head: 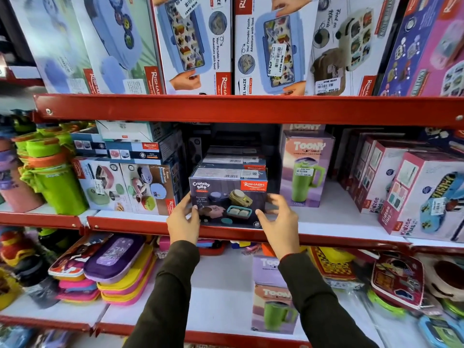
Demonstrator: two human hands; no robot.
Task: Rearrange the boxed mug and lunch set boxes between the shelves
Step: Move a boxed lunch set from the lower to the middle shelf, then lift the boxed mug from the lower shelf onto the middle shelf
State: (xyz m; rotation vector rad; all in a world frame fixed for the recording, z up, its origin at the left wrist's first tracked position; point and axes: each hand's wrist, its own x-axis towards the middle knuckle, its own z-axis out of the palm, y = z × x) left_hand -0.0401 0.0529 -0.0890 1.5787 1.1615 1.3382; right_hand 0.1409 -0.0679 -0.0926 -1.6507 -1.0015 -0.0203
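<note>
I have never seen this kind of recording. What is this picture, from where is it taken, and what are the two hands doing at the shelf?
There is no machine here. A person wears a camera on the head, so this single picture looks forward and down along the person's own arms at red shop shelves. The left hand and the right hand are on the two sides of a dark Crunchy Bite lunch set box, which stands at the front edge of the middle shelf. The left fingers touch the box; the right ones look spread and may not be gripping. Similar boxes are lined up behind it. A purple Toony mug box stands to its right, and two more Toony boxes are stacked on the shelf below.
</note>
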